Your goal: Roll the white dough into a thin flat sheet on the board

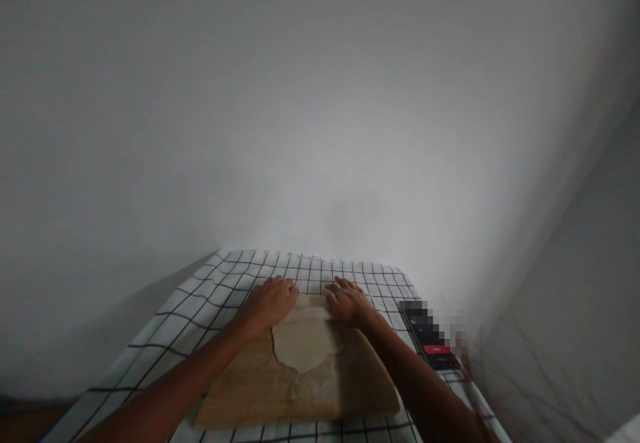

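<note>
A flattened sheet of pale dough (305, 346) lies on a wooden board (250, 389), its near edge uneven. My left hand (273, 301) is at the dough's far left, palm down, with bent fingers pointing forward. Opposite it, my right hand (347, 301) sits at the far right, also palm down with curled fingers. A pale band crosses between the two hands; I cannot tell whether it is a rolling pin, dough or the board's far part. Whatever lies under both palms is hidden.
A white tablecloth with black grid lines (200, 303) covers the table beneath the board. To the right lies a dark phone (435, 336), partly pixelated, with a red bar on its screen. A plain wall (320, 129) rises directly behind the table, and another surface slants at right.
</note>
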The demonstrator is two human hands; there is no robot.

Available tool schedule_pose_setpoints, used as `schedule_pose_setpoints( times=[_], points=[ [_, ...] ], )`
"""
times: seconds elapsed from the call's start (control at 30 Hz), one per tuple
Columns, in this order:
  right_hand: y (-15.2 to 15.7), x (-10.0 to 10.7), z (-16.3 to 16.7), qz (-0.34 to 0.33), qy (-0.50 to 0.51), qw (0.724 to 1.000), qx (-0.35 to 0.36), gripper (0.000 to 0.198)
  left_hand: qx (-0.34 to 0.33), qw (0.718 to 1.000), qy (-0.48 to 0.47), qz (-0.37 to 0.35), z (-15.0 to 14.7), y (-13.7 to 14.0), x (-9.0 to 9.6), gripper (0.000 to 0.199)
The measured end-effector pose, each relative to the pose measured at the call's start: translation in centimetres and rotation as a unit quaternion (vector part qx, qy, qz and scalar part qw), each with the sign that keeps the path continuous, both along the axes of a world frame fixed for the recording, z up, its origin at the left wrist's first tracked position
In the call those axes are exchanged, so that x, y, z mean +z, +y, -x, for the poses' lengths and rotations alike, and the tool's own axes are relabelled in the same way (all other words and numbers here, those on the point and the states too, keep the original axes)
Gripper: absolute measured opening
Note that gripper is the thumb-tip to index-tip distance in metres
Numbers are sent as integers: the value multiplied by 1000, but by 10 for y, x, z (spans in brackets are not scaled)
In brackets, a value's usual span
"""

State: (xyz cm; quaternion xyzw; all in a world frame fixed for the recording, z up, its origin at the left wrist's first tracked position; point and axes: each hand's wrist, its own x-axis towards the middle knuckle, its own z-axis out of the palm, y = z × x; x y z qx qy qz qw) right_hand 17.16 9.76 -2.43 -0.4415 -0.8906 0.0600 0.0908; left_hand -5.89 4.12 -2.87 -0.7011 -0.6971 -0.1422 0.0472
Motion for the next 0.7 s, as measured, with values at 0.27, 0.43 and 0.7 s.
schedule_pose_setpoints(
  times=[0.27, 0.43, 0.7],
  points=[
    [-36, -9, -6, -27, 10, 998, -63, 47, -49, 999, 16, 9, -4, -20, 3, 32],
    [-71, -8, -9, -52, 29, 996, -73, 52, -102, 994, 26, 3, -6, -38, 1, 28],
    [-76, -1, -4, -71, 51, 995, -53, 47, -100, 994, 26, -22, -2, -36, -12, 36]
  ],
)
